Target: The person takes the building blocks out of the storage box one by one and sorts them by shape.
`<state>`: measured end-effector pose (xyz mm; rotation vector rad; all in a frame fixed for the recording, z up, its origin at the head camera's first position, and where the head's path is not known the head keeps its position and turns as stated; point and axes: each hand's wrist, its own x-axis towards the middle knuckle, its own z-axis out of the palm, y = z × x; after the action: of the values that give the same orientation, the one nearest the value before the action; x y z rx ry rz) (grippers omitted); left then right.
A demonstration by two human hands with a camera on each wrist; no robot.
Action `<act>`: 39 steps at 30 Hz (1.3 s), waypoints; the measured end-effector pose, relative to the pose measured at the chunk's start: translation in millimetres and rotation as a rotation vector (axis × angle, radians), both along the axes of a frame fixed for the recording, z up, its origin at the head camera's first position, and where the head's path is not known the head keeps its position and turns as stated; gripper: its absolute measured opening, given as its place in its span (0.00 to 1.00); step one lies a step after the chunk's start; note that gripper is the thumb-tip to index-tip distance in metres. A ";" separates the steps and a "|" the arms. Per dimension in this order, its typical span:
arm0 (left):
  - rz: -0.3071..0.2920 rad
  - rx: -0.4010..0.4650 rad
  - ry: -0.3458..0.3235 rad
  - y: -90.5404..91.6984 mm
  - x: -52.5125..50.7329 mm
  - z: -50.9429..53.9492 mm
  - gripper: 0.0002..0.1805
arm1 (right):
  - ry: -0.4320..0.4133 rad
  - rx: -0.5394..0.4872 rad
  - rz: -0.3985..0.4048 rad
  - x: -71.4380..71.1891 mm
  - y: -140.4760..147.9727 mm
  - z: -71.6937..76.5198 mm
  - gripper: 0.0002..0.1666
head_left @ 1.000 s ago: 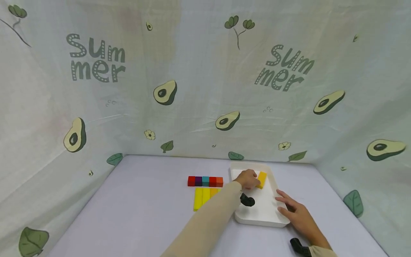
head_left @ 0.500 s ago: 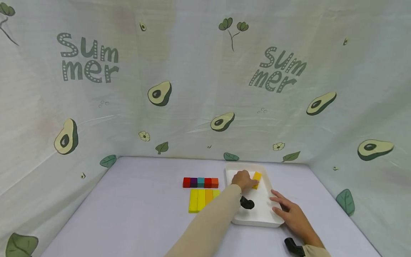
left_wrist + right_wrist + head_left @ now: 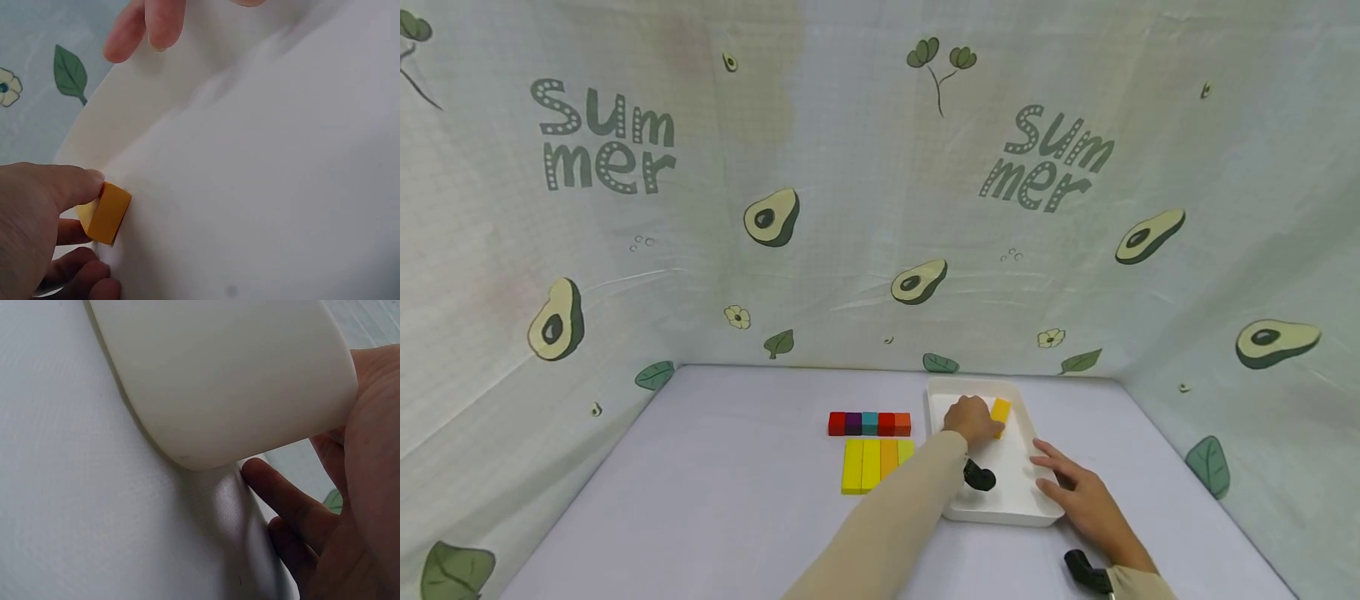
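My left hand (image 3: 972, 420) reaches into a shallow white tray (image 3: 992, 510) and pinches a yellow-orange block (image 3: 1001, 413) near its far right part. In the left wrist view, thumb and a finger hold this block (image 3: 110, 212) by opposite sides, close to the tray wall. My right hand (image 3: 1086, 500) rests at the tray's right rim, fingers spread and fairly straight. Its fingertips (image 3: 165, 28) show against the tray wall in the left wrist view. In the right wrist view, the tray's wall (image 3: 219, 381) hides part of that hand.
Left of the tray lies a row of red, purple, teal and orange cubes (image 3: 869, 424). Below it, several yellow and orange bars (image 3: 871, 467) lie side by side, partly behind the left sleeve (image 3: 887, 517). A patterned cloth (image 3: 850, 208) stands behind the table.
The head view has shifted slightly, so everything appears a little further left than one second ago. Left hand, block and right hand otherwise keep nearly the same places.
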<state>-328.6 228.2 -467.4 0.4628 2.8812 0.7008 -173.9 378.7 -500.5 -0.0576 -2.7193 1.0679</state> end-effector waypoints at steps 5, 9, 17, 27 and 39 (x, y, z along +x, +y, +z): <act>0.026 -0.010 -0.011 3.0 1.0 3.5 0.19 | 0.002 0.018 -0.011 -0.1 1.3 -0.7 0.24; 0.035 -0.014 -0.012 5.1 -0.6 1.6 0.20 | 0.000 -0.003 -0.007 -0.9 1.5 -0.3 0.24; -0.002 -0.064 0.020 5.1 0.9 3.4 0.18 | -0.002 0.004 0.009 -1.1 1.5 0.1 0.25; -0.015 0.013 -0.004 -1.5 1.0 3.0 0.10 | 0.009 0.039 -0.008 -1.5 -0.7 -1.9 0.24; -0.005 0.360 -0.162 -17.7 -4.8 11.6 0.16 | -0.006 0.015 0.010 -0.1 0.0 0.3 0.25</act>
<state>-333.4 210.4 -455.9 0.4298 2.6069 1.2042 -174.0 378.6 -500.2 -0.0444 -2.7357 1.0522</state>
